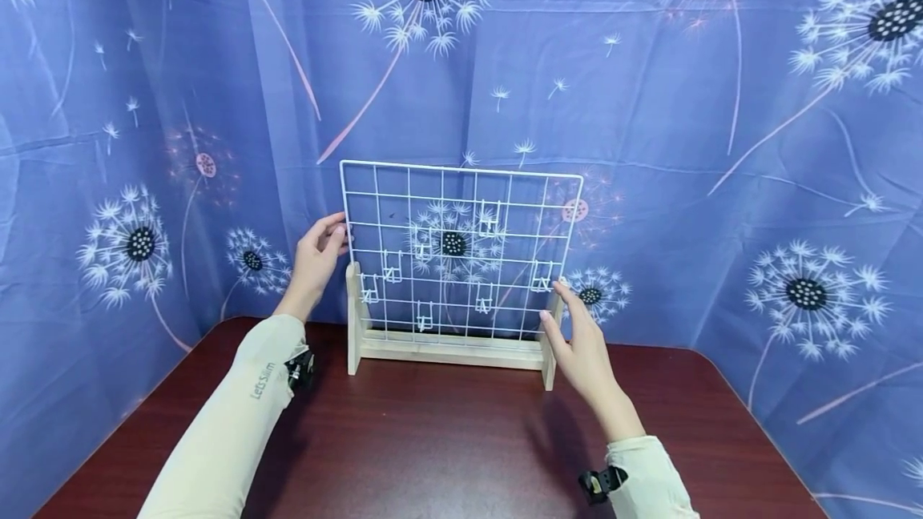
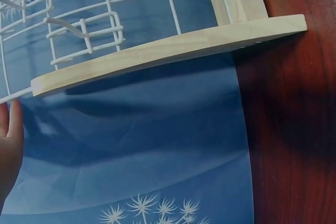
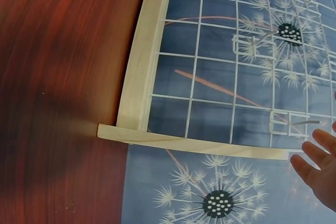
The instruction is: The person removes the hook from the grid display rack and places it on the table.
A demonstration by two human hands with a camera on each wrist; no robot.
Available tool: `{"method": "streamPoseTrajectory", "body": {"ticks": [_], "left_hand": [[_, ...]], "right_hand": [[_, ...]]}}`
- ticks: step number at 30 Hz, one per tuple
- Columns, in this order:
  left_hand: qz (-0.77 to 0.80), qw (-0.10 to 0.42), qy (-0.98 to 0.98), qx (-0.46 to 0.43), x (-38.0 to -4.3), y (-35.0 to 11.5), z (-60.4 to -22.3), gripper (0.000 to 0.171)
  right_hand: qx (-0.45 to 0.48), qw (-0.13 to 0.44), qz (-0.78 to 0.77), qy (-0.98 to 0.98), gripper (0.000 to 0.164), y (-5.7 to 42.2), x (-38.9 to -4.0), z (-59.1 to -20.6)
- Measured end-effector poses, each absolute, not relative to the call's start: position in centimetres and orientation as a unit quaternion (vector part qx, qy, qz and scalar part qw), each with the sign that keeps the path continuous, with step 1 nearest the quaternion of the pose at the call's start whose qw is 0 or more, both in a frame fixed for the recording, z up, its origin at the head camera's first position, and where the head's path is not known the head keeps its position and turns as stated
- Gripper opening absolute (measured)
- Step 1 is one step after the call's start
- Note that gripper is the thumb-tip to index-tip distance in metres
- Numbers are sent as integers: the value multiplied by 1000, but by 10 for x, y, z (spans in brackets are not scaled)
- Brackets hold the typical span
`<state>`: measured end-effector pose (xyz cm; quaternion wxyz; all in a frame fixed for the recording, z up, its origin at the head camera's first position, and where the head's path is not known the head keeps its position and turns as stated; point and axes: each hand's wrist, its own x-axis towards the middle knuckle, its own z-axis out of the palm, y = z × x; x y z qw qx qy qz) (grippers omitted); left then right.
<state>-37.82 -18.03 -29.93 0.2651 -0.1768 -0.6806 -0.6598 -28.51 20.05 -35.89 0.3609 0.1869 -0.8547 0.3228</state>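
A white wire grid panel [image 1: 461,170] stands upright in a pale wooden stand [image 1: 450,352] at the back of the table. Several small white wire hooks hang across it, among them one hook [image 1: 542,277] low on the right and another hook [image 2: 86,35] close to the left side piece. At the grid's left edge, above the wooden side piece [image 2: 157,53], my left hand [image 1: 316,263] has its extended fingertips right at the outer wire. My right hand [image 1: 586,347] is beside the right side piece [image 3: 194,144], fingers spread and relaxed, holding nothing.
The dark red-brown wooden table [image 1: 433,447] reaches forward from the stand. Blue cloth [image 1: 649,183] printed with dandelions hangs behind it and along both sides. Dark straps with small devices [image 1: 602,484] sit at both wrists, over pale sleeves.
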Motion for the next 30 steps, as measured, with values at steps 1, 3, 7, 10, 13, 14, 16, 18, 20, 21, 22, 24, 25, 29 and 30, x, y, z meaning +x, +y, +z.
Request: {"method": "streamPoseTrajectory", "body": {"ticks": [1,3,7,10,13,14,16,18,20,21,22,24,25,29,30], "left_hand": [[-659,264,-681,-176,-376,-179,-299,34],[-654,267,-686,-174,-374,-178,-299,34],[-651,274,-684,-181,-374,-177,-302,33],[-651,278,-680,-191,-377,-177,-305,34],[-648,281,-680,-198,-380,-178,-308,34],[-646,282,-680,-201,-380,-178,-309,35],[-643,283,-681,-205,-381,-179,-310,35],[-640,284,-683,-210,-381,-179,-311,36],[-636,285,-684,-213,-382,-179,-311,36],[-634,286,-686,-214,-382,-179,-312,36],[-632,286,-687,-216,-382,-179,-312,36],[-630,287,-688,-219,-383,-179,-312,36],[-629,288,-688,-220,-383,-179,-312,36],[-629,291,-684,-227,-385,-179,-312,36],[-630,291,-683,-228,-386,-179,-312,36]], "right_hand": [[185,359,324,-856,49,201,-287,-360],[182,355,328,-856,48,201,-290,-362],[177,349,336,-857,47,200,-296,-364],[172,345,340,-858,47,199,-299,-363],[172,344,341,-858,47,199,-302,-363],[173,346,340,-857,47,199,-303,-362],[176,349,336,-857,46,199,-305,-361],[178,351,336,-856,46,198,-307,-361],[179,350,335,-856,46,198,-309,-361],[178,349,334,-857,46,198,-309,-361],[180,346,335,-858,46,198,-310,-360],[182,345,333,-859,46,197,-311,-360],[184,345,331,-859,46,196,-311,-360],[188,346,331,-857,46,195,-313,-359],[189,346,333,-857,46,195,-314,-359]]}}
